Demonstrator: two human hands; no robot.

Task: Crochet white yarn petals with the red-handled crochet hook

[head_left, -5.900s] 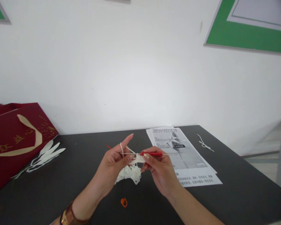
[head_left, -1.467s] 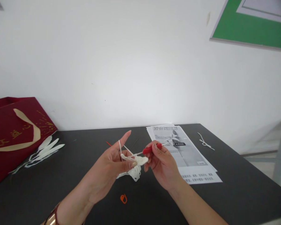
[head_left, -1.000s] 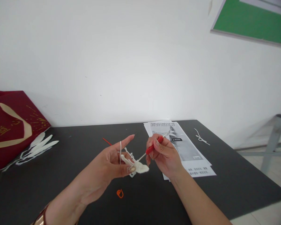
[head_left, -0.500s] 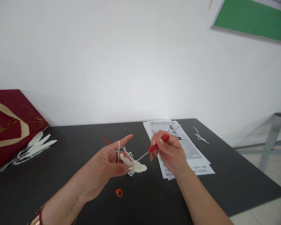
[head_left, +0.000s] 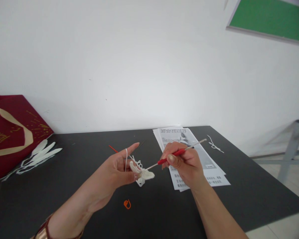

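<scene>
Between the thumb and fingers of my left hand (head_left: pixel 112 172) is a small piece of white crochet work (head_left: pixel 147 175). White yarn (head_left: pixel 126 159) loops over the raised index finger, and more loose strands hang behind the piece. My right hand (head_left: pixel 185 164) grips the red handle of a double-ended crochet hook (head_left: pixel 171 156). The hook's left tip meets the crochet work near my left thumb; its exact place in the stitches is too small to tell. An orange stitch marker (head_left: pixel 127 204) lies on the black table (head_left: pixel 149 219) below my hands.
Printed sheets (head_left: pixel 204 156) lie under and beyond my right hand. A short knotted yarn scrap (head_left: pixel 215 145) is at the right. White crocheted petals (head_left: pixel 43 154) rest by a dark red bag (head_left: pixel 12 132) at the left. A thin red tool (head_left: pixel 113 148) lies behind my left hand.
My right hand has shifted slightly right and down, and the hook lies at a flatter angle. The crochet work has turned a little in my left fingers.
</scene>
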